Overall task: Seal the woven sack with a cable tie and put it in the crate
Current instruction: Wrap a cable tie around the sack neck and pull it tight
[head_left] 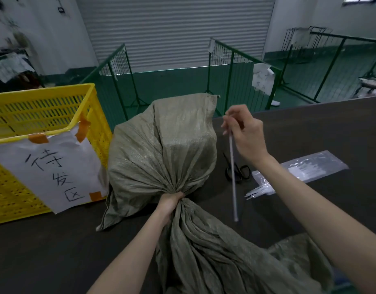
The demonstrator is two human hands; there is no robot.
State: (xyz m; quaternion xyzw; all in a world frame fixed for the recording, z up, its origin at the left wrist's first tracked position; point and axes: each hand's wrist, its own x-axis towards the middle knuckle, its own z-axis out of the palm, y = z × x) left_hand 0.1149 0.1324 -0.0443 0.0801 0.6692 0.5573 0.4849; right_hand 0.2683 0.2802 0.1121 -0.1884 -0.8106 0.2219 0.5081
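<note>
Left hand (171, 203) clamps the gathered neck of the woven sack (161, 149) lying on the desk (310, 128). Right hand (245, 132) pinches a cable tie (232, 166) hanging near-vertical, right of the neck. Crate (34, 115) stands left, beside the sack.

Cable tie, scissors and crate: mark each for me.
cable tie (232, 164), head view, mid-strap below the right hand.
scissors (244, 171), head view, right black handle loop.
crate (43, 90), head view, far yellow rim.

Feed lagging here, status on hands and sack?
Left hand grips sack neck. Right hand pinches cable tie, not yet looped. Crate beside sack, nothing blocking.
</note>
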